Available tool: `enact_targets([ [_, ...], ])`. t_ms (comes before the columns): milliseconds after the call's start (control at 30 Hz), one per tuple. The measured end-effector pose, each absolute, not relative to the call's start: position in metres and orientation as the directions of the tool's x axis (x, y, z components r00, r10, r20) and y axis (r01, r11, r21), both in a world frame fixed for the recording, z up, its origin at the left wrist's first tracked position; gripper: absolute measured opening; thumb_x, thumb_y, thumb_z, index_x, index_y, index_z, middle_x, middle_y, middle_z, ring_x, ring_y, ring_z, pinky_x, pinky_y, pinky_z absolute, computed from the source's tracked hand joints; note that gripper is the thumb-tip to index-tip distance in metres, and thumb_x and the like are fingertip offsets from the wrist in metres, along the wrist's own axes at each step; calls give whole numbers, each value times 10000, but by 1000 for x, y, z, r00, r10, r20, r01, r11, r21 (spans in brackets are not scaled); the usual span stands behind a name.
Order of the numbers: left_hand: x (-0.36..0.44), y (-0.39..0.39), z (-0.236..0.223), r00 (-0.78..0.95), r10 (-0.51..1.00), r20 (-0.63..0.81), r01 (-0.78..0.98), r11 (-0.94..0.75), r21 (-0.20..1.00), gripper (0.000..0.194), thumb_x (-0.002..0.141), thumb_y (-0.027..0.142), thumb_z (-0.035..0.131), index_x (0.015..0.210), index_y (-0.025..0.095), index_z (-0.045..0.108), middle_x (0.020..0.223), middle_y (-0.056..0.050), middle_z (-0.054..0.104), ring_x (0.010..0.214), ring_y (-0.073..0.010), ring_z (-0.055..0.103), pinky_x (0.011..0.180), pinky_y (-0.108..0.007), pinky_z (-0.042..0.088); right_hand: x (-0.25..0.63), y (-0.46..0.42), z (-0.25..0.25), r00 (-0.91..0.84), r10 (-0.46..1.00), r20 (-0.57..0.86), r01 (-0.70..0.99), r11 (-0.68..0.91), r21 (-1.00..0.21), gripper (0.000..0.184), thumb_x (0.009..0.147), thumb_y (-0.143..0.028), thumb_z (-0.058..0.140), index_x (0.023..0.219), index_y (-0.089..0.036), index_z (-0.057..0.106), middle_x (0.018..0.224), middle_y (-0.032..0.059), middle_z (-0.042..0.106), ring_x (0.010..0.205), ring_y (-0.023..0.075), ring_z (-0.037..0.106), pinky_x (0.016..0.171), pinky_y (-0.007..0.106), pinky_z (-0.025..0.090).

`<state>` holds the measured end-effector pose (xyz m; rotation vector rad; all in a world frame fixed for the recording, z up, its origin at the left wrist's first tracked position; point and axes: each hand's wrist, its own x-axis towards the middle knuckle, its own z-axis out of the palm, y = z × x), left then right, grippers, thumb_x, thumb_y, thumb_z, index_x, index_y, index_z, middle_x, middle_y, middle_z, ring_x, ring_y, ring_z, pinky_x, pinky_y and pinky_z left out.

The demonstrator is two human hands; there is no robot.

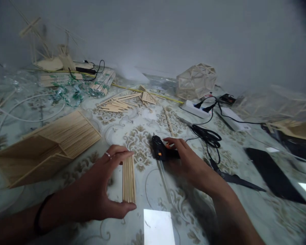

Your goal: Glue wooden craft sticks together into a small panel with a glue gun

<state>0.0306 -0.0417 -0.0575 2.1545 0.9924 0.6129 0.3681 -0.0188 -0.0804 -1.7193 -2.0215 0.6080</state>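
My left hand (99, 183) grips a narrow panel of wooden sticks (129, 180) by its two ends, thumb at the near end and fingers at the far end. To its right, my right hand (185, 154) is curled at the handle of a black glue gun (158, 147). A clear glue stick (165, 182) trails from the back of the gun toward me. Left of my hands lies a box-like piece built of wooden sticks (63, 134), its hollow side facing me.
Loose wooden sticks (117, 103) lie farther back. Black-handled scissors (206, 134), a white power strip (199, 109) with cords and a dark phone-like slab (274, 173) are on the right. A faceted stick frame (197, 81) stands by the wall.
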Motion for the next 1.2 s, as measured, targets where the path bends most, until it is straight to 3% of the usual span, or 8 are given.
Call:
enact_targets([
  [233, 31, -37, -47, 587, 810, -11, 493, -347, 798, 1067, 777, 477, 963, 1682, 269, 438, 1731, -181, 532, 1593, -419, 528, 1321, -636, 455, 363, -14, -80, -46, 994, 104, 794, 99, -600, 411, 809, -228, 695, 1217, -232, 656, 1011, 86, 806, 883, 286, 760, 829, 418, 611],
  [333, 32, -38, -46, 568, 823, 21, 480, -352, 803, 1016, 801, 415, 925, 1674, 287, 423, 1698, -159, 567, 1557, -387, 573, 1314, -616, 469, 361, -18, -73, 48, 989, 141, 702, 67, -709, 238, 911, -364, 681, 1092, -225, 751, 946, 86, 810, 809, 273, 742, 764, 398, 592],
  [400, 32, -40, -47, 542, 837, 80, 473, -382, 794, 982, 787, 349, 905, 1644, 282, 432, 1659, -148, 596, 1519, -371, 607, 1298, -586, 494, 357, -25, -69, 81, 992, 95, 573, 31, -819, 268, 949, -476, 720, 991, -225, 802, 946, 96, 831, 817, 272, 757, 751, 384, 604],
  [533, 32, -44, -51, 490, 849, 195, 469, -446, 762, 958, 753, 293, 895, 1593, 288, 433, 1602, -131, 632, 1467, -369, 642, 1248, -541, 544, 346, -44, -63, -56, 998, -8, 367, 13, -930, 371, 936, -615, 827, 923, -246, 863, 881, 81, 859, 775, 250, 773, 704, 336, 628],
  [667, 30, -44, -57, 419, 861, 289, 468, -478, 744, 929, 750, 387, 947, 1541, 320, 464, 1497, -97, 669, 1377, -355, 685, 1198, -518, 574, 333, -56, -55, -235, 971, 47, 268, 111, -957, 387, 972, -650, 803, 904, -272, 854, 789, 39, 804, 683, 198, 729, 614, 271, 585],
  [800, 30, -42, -58, 392, 872, 293, 452, -460, 764, 942, 712, 483, 1008, 1481, 322, 489, 1464, -90, 655, 1375, -356, 671, 1195, -515, 573, 325, -57, -50, -359, 928, 99, 278, 207, -938, 422, 1021, -659, 742, 943, -255, 839, 775, 28, 749, 663, 181, 691, 600, 266, 550],
  [1000, 31, -38, -59, 378, 849, 368, 361, -502, 786, 928, 698, 408, 1034, 1462, 348, 511, 1416, -77, 631, 1360, -363, 645, 1214, -572, 545, 327, -57, -51, -390, 914, 110, 307, 242, -921, 362, 1051, -605, 732, 1044, -254, 820, 830, 26, 773, 685, 175, 696, 637, 266, 552],
  [1200, 30, -39, -64, 380, 868, 321, 287, -440, 851, 879, 761, 370, 1011, 1475, 377, 499, 1474, -66, 577, 1441, -332, 580, 1227, -495, 535, 324, -56, -50, -425, 903, 65, 333, 222, -917, 409, 1065, -631, 693, 1008, -241, 802, 816, 28, 764, 723, 194, 710, 672, 286, 571],
])
